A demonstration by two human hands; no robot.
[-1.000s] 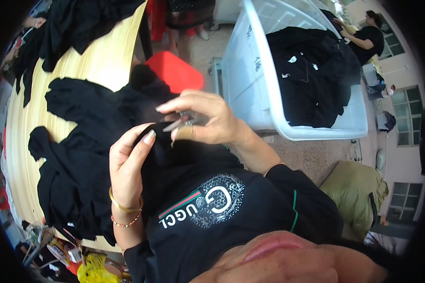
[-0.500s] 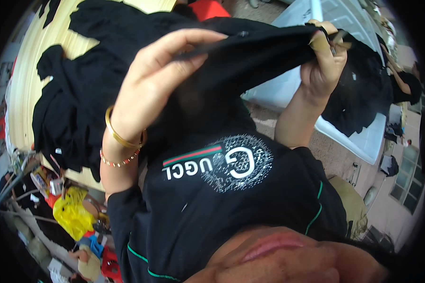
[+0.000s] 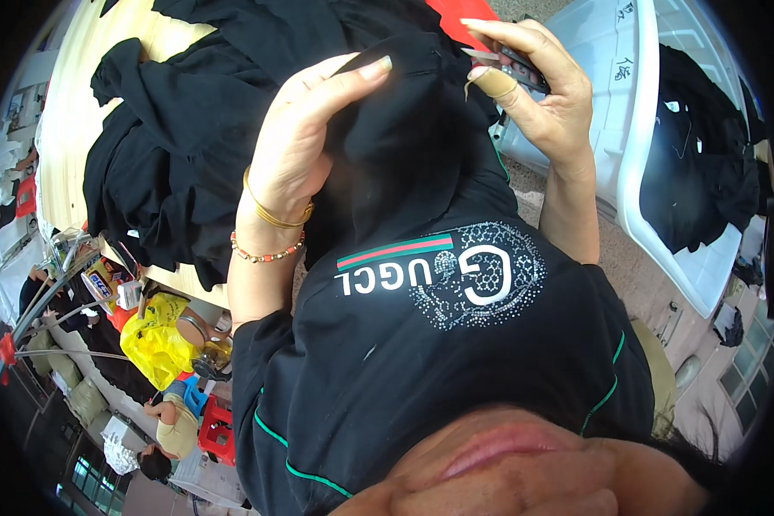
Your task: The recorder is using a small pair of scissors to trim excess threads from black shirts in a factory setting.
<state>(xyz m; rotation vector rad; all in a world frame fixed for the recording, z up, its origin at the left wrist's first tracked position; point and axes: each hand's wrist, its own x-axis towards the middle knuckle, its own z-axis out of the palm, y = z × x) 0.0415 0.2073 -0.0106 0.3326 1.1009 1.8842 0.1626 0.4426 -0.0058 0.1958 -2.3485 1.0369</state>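
Black fabric, a garment piece [image 3: 404, 120], hangs in front of my chest. My left hand [image 3: 297, 133], with a gold bangle and a beaded bracelet at the wrist, grips it between thumb and fingers near its upper edge. To the right of the cloth and apart from it, my right hand [image 3: 546, 99] holds thread snips [image 3: 523, 70] in its curled fingers, the blades pointing left toward the fabric. A tan wrap covers the right thumb. Behind my left hand, more black garments [image 3: 168, 163] lie heaped on a pale wooden table [image 3: 64, 163].
A translucent white plastic bin [image 3: 632, 172] with black clothing [image 3: 697, 163] in it stands at right. Something red [image 3: 464, 21] lies beyond my right hand. At lower left are a yellow plastic bag [image 3: 150, 344], a red stool [image 3: 217, 427] and another person [image 3: 178, 427].
My right hand has let go of the cloth's right end and turned, so the snips show more plainly. The cloth, stretched between both hands before, now hangs from my left hand.
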